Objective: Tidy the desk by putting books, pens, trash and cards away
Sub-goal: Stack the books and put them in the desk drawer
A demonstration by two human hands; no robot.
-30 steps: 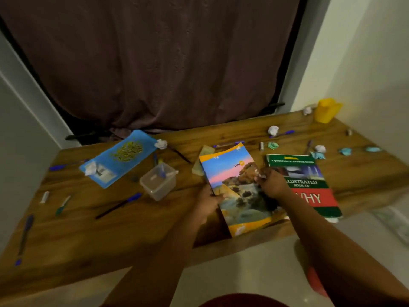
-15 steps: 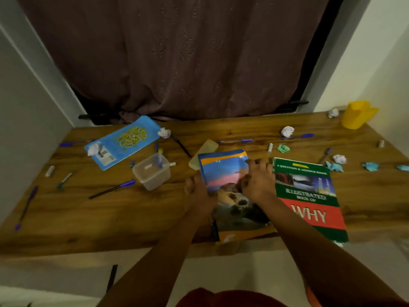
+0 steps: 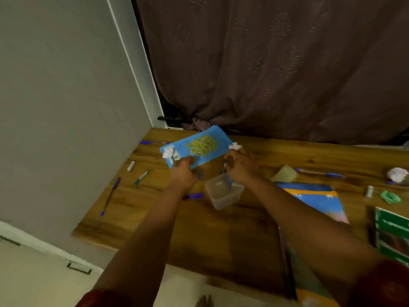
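Observation:
A blue book with a yellow pattern lies at the desk's back left, with a crumpled white paper on its left end. My left hand is at the book's near edge, thumb over the cover. My right hand hovers with curled fingers beside the book's right corner, just below another white paper ball. Whether the right hand holds anything is blurred. A clear plastic tub with pens in it stands under my right wrist. The landscape book and the green book lie to the right.
Loose pens lie on the wooden desk: a purple pen and green marker at the left, another purple pen at the right. A pale card, a white paper ball and green scrap sit right. A wall bounds the left; a curtain hangs behind.
Both hands have left the landscape book and moved left and back to the blue patterned book. My view has swung left and tilted.

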